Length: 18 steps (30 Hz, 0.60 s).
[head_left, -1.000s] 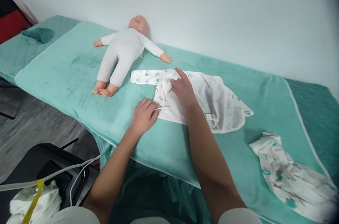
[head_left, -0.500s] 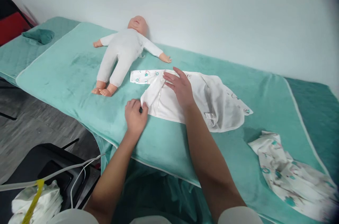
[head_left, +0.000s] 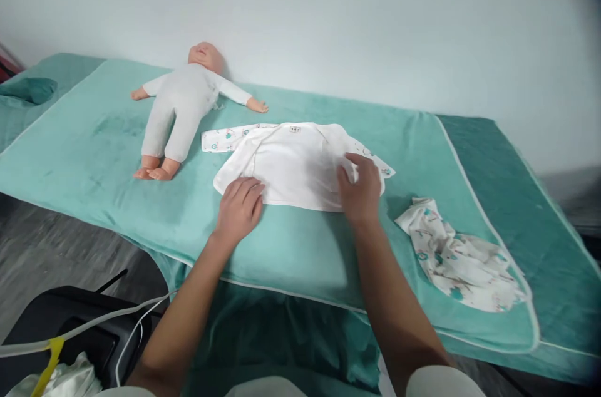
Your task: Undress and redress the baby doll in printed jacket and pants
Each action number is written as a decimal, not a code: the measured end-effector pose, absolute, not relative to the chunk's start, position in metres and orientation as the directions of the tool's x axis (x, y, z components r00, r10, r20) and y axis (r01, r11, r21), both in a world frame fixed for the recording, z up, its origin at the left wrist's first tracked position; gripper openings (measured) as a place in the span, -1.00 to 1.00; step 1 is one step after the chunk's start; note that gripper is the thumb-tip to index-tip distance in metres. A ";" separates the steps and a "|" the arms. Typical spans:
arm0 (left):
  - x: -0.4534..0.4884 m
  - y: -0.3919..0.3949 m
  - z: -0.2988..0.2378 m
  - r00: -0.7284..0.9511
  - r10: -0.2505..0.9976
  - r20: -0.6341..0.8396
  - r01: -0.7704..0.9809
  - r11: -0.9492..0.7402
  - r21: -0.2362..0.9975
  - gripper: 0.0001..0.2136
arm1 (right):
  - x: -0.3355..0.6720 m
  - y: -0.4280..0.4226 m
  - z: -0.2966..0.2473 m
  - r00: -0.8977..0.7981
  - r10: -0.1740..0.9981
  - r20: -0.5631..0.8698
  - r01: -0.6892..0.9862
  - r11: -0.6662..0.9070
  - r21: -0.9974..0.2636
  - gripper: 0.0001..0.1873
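Note:
A white baby shirt (head_left: 295, 165) lies spread with its front open and its inside facing up, a small label at the neck. Its patterned sleeves stretch out to both sides. My left hand (head_left: 239, 209) rests flat on the lower left hem, fingers extended. At the right front panel, my right hand (head_left: 361, 190) has its thumb and fingers bent around the fabric. Beyond the left sleeve a baby doll (head_left: 183, 106) in a white body suit lies on its back, arms spread, head towards the wall.
A crumpled patterned garment (head_left: 462, 259) lies on the right of the green-covered bed (head_left: 291, 243). A pale wall (head_left: 328, 21) runs along the far side. At the lower left, a black chair (head_left: 70, 315) stands with a white cable (head_left: 94, 326) crossing above it.
My right hand has moved from the neck area to the shirt's right side, and that panel is now folded outward. My left hand has opened from a pinch and lies flat. The view has shifted right.

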<state>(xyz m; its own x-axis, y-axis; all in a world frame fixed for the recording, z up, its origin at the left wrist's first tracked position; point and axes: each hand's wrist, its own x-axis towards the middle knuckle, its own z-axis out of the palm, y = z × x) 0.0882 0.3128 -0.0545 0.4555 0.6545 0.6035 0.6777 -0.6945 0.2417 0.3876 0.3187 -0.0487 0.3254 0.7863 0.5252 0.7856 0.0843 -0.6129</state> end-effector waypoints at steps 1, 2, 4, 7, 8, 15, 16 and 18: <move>0.093 0.313 -0.053 0.508 0.647 0.569 0.653 -0.720 0.235 -0.72 | 0.403 0.306 -0.053 0.362 0.771 0.525 0.823 0.000 -0.568 -0.63; 0.097 0.312 -0.052 0.557 0.633 0.538 0.626 -0.745 0.228 -0.70 | 0.417 0.295 -0.057 0.407 0.757 0.511 0.840 -0.090 -0.535 -0.61; 0.106 0.312 -0.051 0.625 0.606 0.492 0.588 -0.780 0.214 -0.68 | 0.436 0.280 -0.063 0.501 0.739 0.450 0.826 -0.254 -0.503 -0.53; 0.117 0.312 -0.051 0.641 0.619 0.453 0.616 -0.768 0.177 -0.70 | 0.447 0.279 -0.064 0.615 0.730 0.298 0.743 -0.409 -0.531 -0.44; 0.119 0.312 -0.052 0.637 0.632 0.442 0.640 -0.753 0.155 -0.72 | 0.448 0.282 -0.063 0.636 0.733 0.241 0.710 -0.434 -0.555 -0.43; 0.123 0.309 -0.052 0.529 0.721 0.448 0.761 -0.637 0.124 -0.83 | 0.452 0.281 -0.049 0.622 0.781 0.057 0.462 -0.307 -0.832 -0.39; 0.123 0.309 -0.052 0.519 0.729 0.447 0.768 -0.627 0.130 -0.84 | 0.454 0.277 -0.047 0.600 0.800 -0.021 0.394 -0.319 -0.862 -0.36; 0.124 0.309 -0.051 0.514 0.737 0.439 0.775 -0.618 0.129 -0.85 | 0.461 0.269 -0.045 0.526 0.836 -0.158 0.297 -0.354 -0.887 -0.34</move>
